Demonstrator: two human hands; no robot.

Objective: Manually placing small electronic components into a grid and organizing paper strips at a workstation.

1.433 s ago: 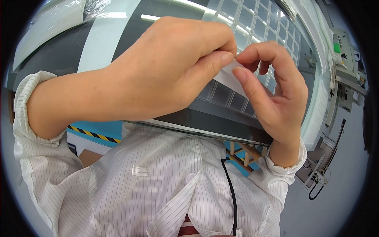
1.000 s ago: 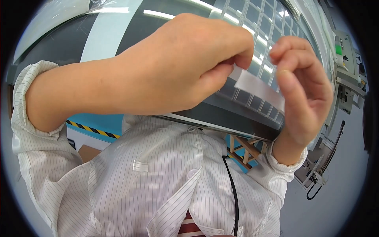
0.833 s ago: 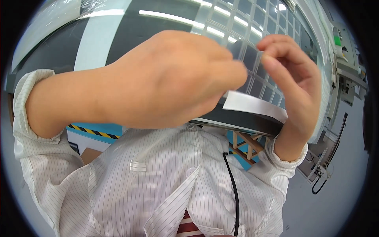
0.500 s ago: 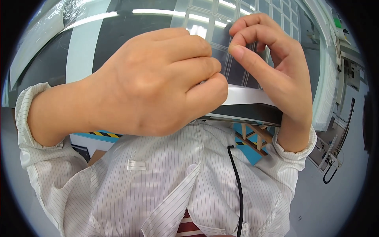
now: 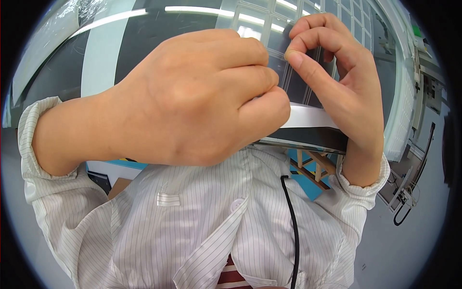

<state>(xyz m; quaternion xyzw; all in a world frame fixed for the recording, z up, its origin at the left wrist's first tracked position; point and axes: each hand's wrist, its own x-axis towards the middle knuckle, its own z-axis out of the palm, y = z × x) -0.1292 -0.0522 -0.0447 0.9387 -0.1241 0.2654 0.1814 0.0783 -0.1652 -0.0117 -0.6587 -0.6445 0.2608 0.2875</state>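
Large in the middle, my left hand (image 5: 187,96) is closed with its fingers curled in and its back turned up. Whatever it may grip is hidden behind the fingers. To the right my right hand (image 5: 349,79) is raised with thumb and index finger pressed together in a pinch. Anything between those fingertips is too small to name. A gap separates the two hands. Beneath and beyond them lies a clear plastic tray (image 5: 269,36) divided into several rectangular compartments, partly covered by my right fingers.
The dark tabletop (image 5: 159,36) has a white strip (image 5: 308,117) along its near edge and a pale band (image 5: 103,50) at left. Clear plastic film (image 5: 53,41) lies far left. A wooden frame (image 5: 313,168) shows below the table; a black cord (image 5: 292,226) hangs over my coat.
Both hands have shifted slightly to the right in the picture, the left one a little more. The tray and table have slid right too. Both grips look unchanged.
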